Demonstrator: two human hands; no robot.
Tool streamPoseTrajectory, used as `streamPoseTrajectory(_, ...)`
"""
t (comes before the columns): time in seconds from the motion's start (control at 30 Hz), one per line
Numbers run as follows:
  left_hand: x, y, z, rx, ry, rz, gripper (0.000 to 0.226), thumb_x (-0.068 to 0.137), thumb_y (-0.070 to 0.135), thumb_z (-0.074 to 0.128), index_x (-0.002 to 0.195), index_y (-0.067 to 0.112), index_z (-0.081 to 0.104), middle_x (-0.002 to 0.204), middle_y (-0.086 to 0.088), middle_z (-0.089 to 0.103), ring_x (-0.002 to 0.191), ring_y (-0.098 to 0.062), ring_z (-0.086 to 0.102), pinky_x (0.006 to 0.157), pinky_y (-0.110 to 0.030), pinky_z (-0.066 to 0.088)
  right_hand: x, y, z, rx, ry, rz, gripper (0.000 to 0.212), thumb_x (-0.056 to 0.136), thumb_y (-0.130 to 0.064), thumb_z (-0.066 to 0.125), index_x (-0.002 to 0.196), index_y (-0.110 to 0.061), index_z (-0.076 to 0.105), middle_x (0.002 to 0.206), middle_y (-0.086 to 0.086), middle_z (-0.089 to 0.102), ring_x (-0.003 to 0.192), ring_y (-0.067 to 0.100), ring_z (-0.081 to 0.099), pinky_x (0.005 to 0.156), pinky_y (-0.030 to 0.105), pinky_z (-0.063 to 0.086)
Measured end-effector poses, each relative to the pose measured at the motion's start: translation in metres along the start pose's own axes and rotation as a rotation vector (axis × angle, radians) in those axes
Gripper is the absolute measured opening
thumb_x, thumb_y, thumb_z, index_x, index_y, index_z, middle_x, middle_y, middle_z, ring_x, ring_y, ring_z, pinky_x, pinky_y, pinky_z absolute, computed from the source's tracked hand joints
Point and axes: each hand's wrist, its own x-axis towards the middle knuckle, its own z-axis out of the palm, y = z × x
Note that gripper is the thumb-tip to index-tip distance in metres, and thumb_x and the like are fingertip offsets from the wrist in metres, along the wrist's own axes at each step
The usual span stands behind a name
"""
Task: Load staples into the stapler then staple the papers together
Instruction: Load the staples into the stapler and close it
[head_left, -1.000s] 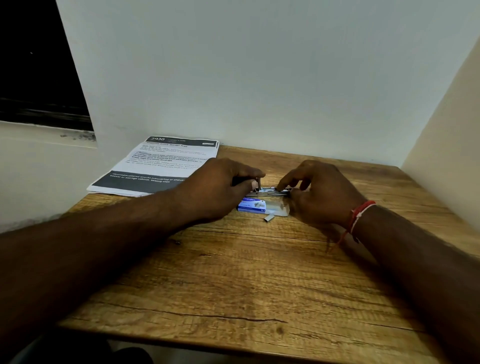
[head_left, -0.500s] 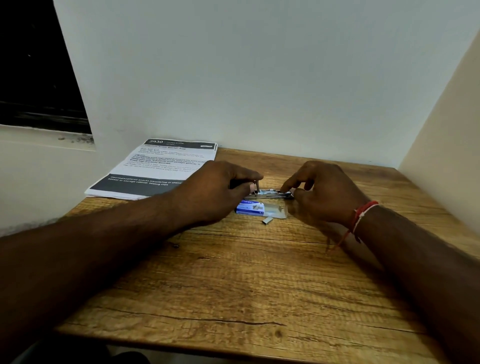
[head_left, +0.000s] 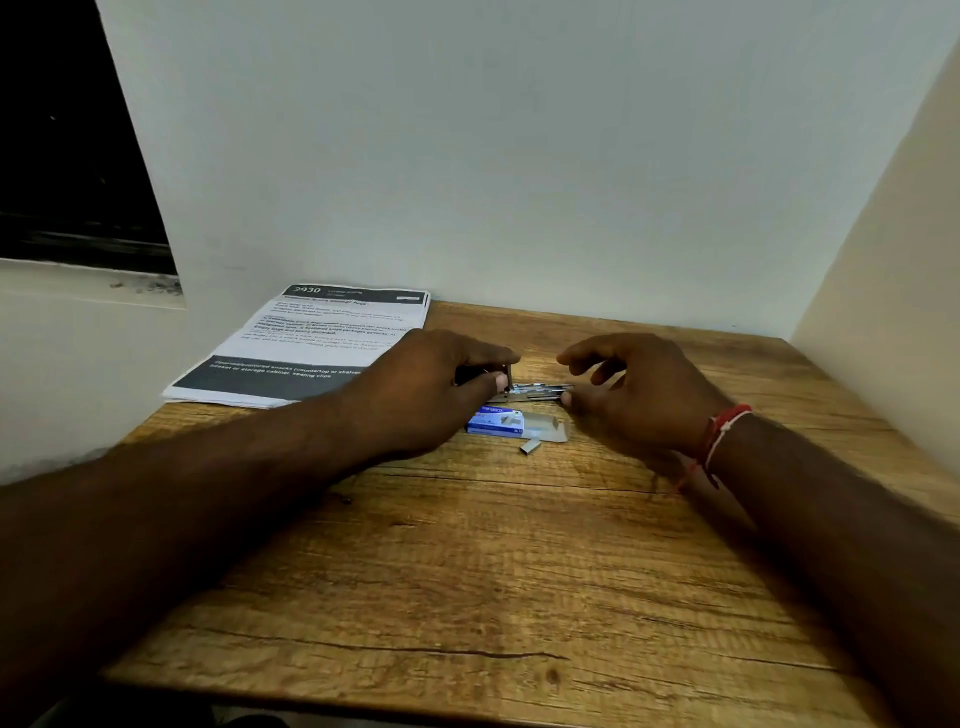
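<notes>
A small stapler (head_left: 535, 391) lies on the wooden table (head_left: 493, 561) with its metal staple tray pulled out to the right. My left hand (head_left: 431, 387) grips the stapler's dark body and hides most of it. At the tray's right end is my right hand (head_left: 634, 395), fingers spread and lifted, thumb near the tray tip. Just in front lies a blue staple box (head_left: 493, 420) with its inner sleeve slid out. A loose strip of staples (head_left: 530, 446) rests in front of the box. The printed papers (head_left: 311, 343) lie at the back left.
A white wall stands right behind the table and a cream wall closes in on the right. The papers overhang the table's left edge. A red and white thread band (head_left: 719, 434) circles my right wrist.
My right hand's fingers have lifted off the staple tray and spread apart. My left hand has kept its grip on the stapler.
</notes>
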Motion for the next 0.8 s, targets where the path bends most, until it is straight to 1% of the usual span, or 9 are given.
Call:
streamPoseTrajectory(0.07,-0.001,0.000,0.001,-0.001,-0.007,0.002,0.034,0.110,0.036,0.070,0.143,0.038,0.076,0.139,0.018,0.077,0.121,0.005,0.067,0.103,-0.009,0.048,0.000,0.000,0.003,-0.014,-0.013,0.010,0.034,0.093,-0.034,0.088,0.126,-0.037,0.079,0.115,-0.021,0.074,0.103,0.000,0.068,0.078,0.023,0.054)
streamPoseTrajectory(0.13,0.000,0.000,0.002,0.002,-0.007,0.008,0.035,0.110,0.036,0.069,0.144,0.038,0.075,0.142,0.016,0.076,0.124,0.003,0.067,0.104,-0.013,0.048,0.001,0.000,0.006,-0.034,-0.013,-0.001,0.024,0.094,-0.032,0.086,0.118,-0.037,0.083,0.109,-0.021,0.077,0.097,0.001,0.069,0.077,0.024,0.053)
streamPoseTrajectory(0.27,0.000,0.000,0.003,0.012,-0.012,0.022,0.036,0.112,0.036,0.067,0.147,0.038,0.073,0.146,0.014,0.074,0.129,-0.002,0.067,0.113,-0.024,0.050,0.002,-0.002,0.008,-0.052,-0.015,-0.003,0.012,0.096,-0.029,0.084,0.104,-0.037,0.087,0.099,-0.020,0.077,0.090,0.002,0.069,0.074,0.024,0.052)
streamPoseTrajectory(0.4,0.003,-0.003,0.008,0.013,-0.035,0.030,0.035,0.113,0.042,0.063,0.148,0.043,0.071,0.149,0.017,0.071,0.129,0.002,0.063,0.104,-0.017,0.047,0.004,-0.001,0.009,-0.037,-0.014,0.020,0.009,0.095,-0.028,0.085,0.101,-0.035,0.087,0.097,-0.021,0.077,0.089,0.004,0.070,0.072,0.024,0.051)
streamPoseTrajectory(0.53,0.007,-0.007,0.015,0.019,-0.084,0.031,0.039,0.114,0.048,0.059,0.152,0.046,0.067,0.156,0.017,0.065,0.135,0.001,0.060,0.106,-0.018,0.046,0.004,-0.001,0.011,-0.017,-0.019,0.041,0.008,0.096,-0.027,0.085,0.097,-0.035,0.086,0.093,-0.022,0.075,0.087,0.004,0.069,0.068,0.021,0.046)
streamPoseTrajectory(0.6,0.008,-0.006,0.018,0.047,-0.109,0.048,0.041,0.114,0.052,0.056,0.154,0.047,0.065,0.156,0.016,0.066,0.137,-0.002,0.061,0.113,-0.029,0.051,0.004,-0.001,0.011,-0.014,-0.018,0.042,0.007,0.096,-0.027,0.085,0.097,-0.033,0.086,0.093,-0.021,0.076,0.087,0.004,0.069,0.067,0.020,0.046)
streamPoseTrajectory(0.67,0.011,-0.007,0.022,0.091,-0.148,0.108,0.043,0.115,0.054,0.051,0.155,0.046,0.063,0.141,0.015,0.073,0.127,-0.005,0.066,0.110,-0.041,0.056,0.004,-0.002,0.012,-0.005,-0.023,0.041,0.006,0.096,-0.028,0.085,0.098,-0.033,0.086,0.094,-0.021,0.076,0.087,0.004,0.070,0.068,0.021,0.048)
streamPoseTrajectory(0.73,0.011,-0.007,0.024,0.199,-0.210,0.156,0.045,0.115,0.058,0.045,0.158,0.051,0.058,0.134,0.013,0.072,0.126,-0.013,0.064,0.106,-0.045,0.055,0.003,-0.003,0.013,-0.002,-0.032,0.039,0.006,0.096,-0.029,0.084,0.098,-0.034,0.085,0.093,-0.022,0.075,0.087,0.003,0.069,0.068,0.022,0.048)
streamPoseTrajectory(0.8,0.010,-0.006,0.025,0.310,-0.226,0.165,0.047,0.116,0.061,0.040,0.160,0.056,0.052,0.140,0.009,0.068,0.134,-0.020,0.059,0.111,-0.047,0.051,0.004,-0.005,0.014,-0.009,-0.033,0.033,0.005,0.096,-0.029,0.084,0.098,-0.034,0.085,0.092,-0.022,0.074,0.087,0.002,0.069,0.067,0.020,0.046)
